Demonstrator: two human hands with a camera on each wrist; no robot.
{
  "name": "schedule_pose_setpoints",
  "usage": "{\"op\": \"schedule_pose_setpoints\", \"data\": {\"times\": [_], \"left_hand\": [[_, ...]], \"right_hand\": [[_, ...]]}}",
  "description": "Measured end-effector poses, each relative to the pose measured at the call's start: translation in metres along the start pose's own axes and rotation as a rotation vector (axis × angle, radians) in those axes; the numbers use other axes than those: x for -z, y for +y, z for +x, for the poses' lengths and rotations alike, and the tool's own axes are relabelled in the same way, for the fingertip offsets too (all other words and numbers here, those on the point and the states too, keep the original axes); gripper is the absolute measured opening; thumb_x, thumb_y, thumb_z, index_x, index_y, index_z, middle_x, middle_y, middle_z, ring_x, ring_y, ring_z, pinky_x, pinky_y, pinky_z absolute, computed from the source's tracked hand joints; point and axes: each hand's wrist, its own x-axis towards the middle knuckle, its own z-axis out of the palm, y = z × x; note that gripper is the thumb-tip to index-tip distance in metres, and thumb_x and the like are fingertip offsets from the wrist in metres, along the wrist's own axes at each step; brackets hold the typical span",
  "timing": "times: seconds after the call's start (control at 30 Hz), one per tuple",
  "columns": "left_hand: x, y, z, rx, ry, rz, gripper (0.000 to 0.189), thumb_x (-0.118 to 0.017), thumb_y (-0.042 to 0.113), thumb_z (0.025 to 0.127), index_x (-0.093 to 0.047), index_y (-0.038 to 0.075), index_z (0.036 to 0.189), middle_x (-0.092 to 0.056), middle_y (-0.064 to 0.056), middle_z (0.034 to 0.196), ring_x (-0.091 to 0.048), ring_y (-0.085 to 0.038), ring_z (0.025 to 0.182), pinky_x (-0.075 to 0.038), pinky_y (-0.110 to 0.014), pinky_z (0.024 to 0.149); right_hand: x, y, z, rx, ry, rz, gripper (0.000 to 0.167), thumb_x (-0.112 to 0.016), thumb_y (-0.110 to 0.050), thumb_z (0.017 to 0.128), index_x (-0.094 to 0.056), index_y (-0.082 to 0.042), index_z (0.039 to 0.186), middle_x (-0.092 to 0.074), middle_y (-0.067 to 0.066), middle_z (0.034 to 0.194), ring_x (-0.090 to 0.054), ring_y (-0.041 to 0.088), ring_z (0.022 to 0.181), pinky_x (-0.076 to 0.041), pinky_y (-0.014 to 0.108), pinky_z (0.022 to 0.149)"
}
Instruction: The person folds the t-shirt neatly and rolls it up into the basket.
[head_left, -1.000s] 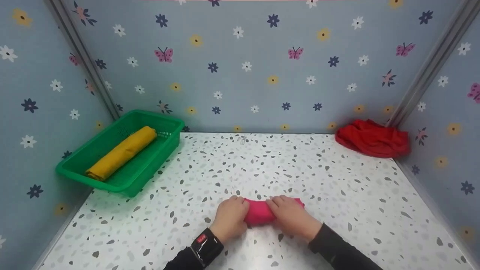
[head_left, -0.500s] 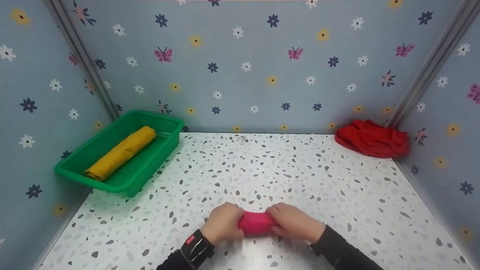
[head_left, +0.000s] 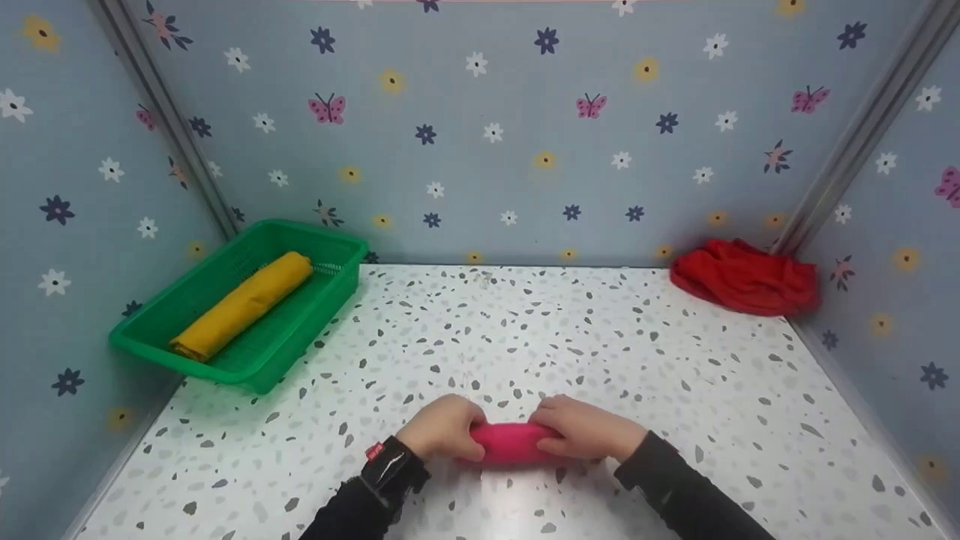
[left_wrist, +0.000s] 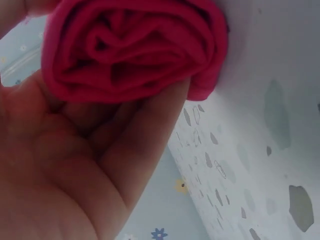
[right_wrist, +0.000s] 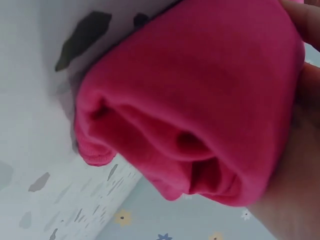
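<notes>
A pink cloth [head_left: 510,444], rolled into a short bundle, lies crosswise on the speckled tabletop near the front. My left hand [head_left: 442,427] grips its left end, with the thumb on the near side. At the other end my right hand [head_left: 581,429] holds it, fingers over the far side. In the left wrist view the spiral layers of the roll [left_wrist: 125,55] show at its end, fingers beneath it. From the right wrist, the roll [right_wrist: 195,80] shows a looser, folded end and a small flap against the table. Parts of both ends are hidden by the hands in the head view.
A green basket [head_left: 300,330] stands at the back left, with a rolled yellow cloth [head_left: 244,306] inside. In the back right corner a crumpled red cloth [head_left: 746,277] lies against the walls. Flower-patterned walls [head_left: 495,135] enclose the table [head_left: 525,337] on three sides.
The pink roll has come slightly nearer and looks straighter. My left hand has shifted left along it. The roll's right tip, which stuck out past my right hand, is now covered.
</notes>
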Motion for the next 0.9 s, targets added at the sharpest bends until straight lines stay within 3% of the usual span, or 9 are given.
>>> {"op": "schedule_pose_setpoints", "data": {"times": [0.2, 0.37, 0.63, 0.9], "left_hand": [[0.005, -0.01, 0.009, 0.022, -0.073, -0.068, 0.008, -0.071, 0.012, 0.064, -0.066, 0.017, 0.067, -0.048, 0.011, 0.056, -0.041, -0.007, 0.053, -0.034, -0.025, 0.051], [0.005, -0.013, 0.013, 0.043, -0.085, -0.08, 0.008, -0.071, 0.014, 0.064, -0.065, 0.018, 0.066, -0.047, 0.011, 0.057, -0.042, -0.008, 0.054, -0.035, -0.026, 0.051], [0.01, -0.006, 0.012, 0.075, -0.118, -0.064, 0.017, -0.076, 0.016, 0.064, -0.073, 0.015, 0.081, -0.061, 0.008, 0.069, -0.052, -0.011, 0.063, -0.045, -0.03, 0.058], [0.021, 0.008, 0.021, 0.075, -0.163, 0.009, 0.042, -0.084, 0.04, 0.068, -0.073, 0.01, 0.096, -0.064, 0.008, 0.081, -0.057, -0.011, 0.075, -0.049, -0.031, 0.069]], "right_hand": [[0.002, 0.009, 0.008, -0.013, -0.035, 0.043, 0.017, -0.064, -0.027, 0.095, -0.069, -0.015, 0.107, -0.052, -0.011, 0.086, -0.049, 0.006, 0.079, -0.045, 0.028, 0.074], [0.003, 0.012, 0.009, -0.02, -0.042, 0.064, 0.017, -0.064, -0.028, 0.095, -0.07, -0.016, 0.105, -0.052, -0.011, 0.084, -0.049, 0.006, 0.077, -0.045, 0.029, 0.074], [0.0, 0.012, 0.008, -0.029, -0.039, 0.03, 0.019, -0.063, -0.029, 0.095, -0.069, -0.016, 0.108, -0.052, -0.012, 0.086, -0.049, 0.005, 0.079, -0.046, 0.029, 0.075], [-0.001, 0.01, 0.008, 0.01, -0.026, 0.003, 0.017, -0.063, -0.027, 0.096, -0.069, -0.015, 0.107, -0.051, -0.01, 0.087, -0.049, 0.006, 0.08, -0.046, 0.029, 0.076]]}}
